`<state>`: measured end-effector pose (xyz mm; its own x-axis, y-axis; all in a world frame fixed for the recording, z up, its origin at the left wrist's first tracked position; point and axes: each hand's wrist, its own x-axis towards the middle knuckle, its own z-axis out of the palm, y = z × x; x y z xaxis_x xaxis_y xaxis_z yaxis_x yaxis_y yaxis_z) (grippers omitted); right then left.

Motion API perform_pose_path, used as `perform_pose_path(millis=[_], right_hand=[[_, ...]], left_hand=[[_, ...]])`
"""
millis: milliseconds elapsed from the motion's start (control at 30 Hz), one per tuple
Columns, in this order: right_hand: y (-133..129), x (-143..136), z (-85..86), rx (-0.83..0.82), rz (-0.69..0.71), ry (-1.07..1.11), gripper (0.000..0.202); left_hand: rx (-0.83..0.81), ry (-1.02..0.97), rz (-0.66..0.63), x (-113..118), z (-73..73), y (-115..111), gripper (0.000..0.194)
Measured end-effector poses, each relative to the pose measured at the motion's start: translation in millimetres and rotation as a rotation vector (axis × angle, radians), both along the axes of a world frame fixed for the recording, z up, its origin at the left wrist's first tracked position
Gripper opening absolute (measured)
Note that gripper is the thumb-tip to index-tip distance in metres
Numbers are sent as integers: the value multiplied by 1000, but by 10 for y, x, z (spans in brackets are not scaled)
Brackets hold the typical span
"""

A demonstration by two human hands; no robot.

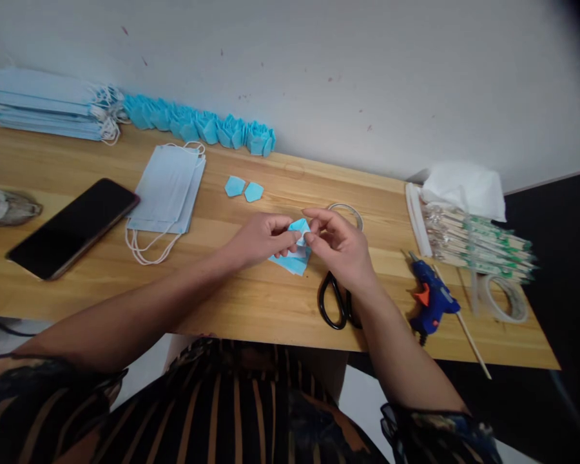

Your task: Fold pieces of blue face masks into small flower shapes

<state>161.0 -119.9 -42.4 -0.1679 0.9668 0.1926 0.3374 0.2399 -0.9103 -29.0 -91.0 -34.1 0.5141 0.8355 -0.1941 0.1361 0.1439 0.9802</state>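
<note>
Between my two hands is a small folded piece of light blue mask fabric (pixel 298 225), its white side partly showing. My left hand (pixel 269 237) pinches its left edge. The thumb and fingers of my right hand (pixel 337 241) are closed on its right side. Beneath them on the table lie flat blue fabric pieces (pixel 294 263), partly covered by the fingers. Two folded blue petal shapes (pixel 244 187) rest side by side farther back. Black-handled scissors (pixel 332 303) lie under my right hand and wrist, which hide their middle.
Along the wall stand a mask stack (pixel 43 103) and a row of blue fabric flowers (pixel 198 124). More masks (pixel 167 187) and a phone (pixel 72 229) lie left. At right are a blue glue gun (pixel 432 293), a stick (pixel 473 345), a tape roll (pixel 519 303) and wrapped sticks (pixel 478 238).
</note>
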Motion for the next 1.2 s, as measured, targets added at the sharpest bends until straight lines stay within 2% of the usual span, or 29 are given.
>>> perform_pose_path(millis=[133, 333, 467, 600, 733, 867, 1033, 1133, 1200], right_hand=[[5, -5, -7, -29, -13, 39, 30], [1, -22, 21, -55, 24, 77, 30], [15, -17, -3, -49, 29, 64, 34], [65, 18, -48, -30, -21, 93, 38], [111, 55, 15, -7, -36, 117, 38], [151, 40, 120, -73, 11, 51, 39], [230, -72, 156, -8, 32, -27, 41], [189, -62, 201, 55, -34, -114, 37], [44, 29, 248, 150, -134, -240, 35]], left_hand=[[76, -10, -8, -1, -56, 4, 19], [178, 80, 18, -7, -117, 7, 25], [224, 130, 13, -7, -85, -5, 28], [188, 39, -1, 3, -36, -12, 16], [205, 2, 55, -5, -25, 8, 15], [201, 3, 98, -27, -12, 26, 16], [218, -5, 66, -34, 22, 11, 19], [222, 16, 60, -24, 21, 8, 22], [202, 23, 86, -19, 14, 18, 25]])
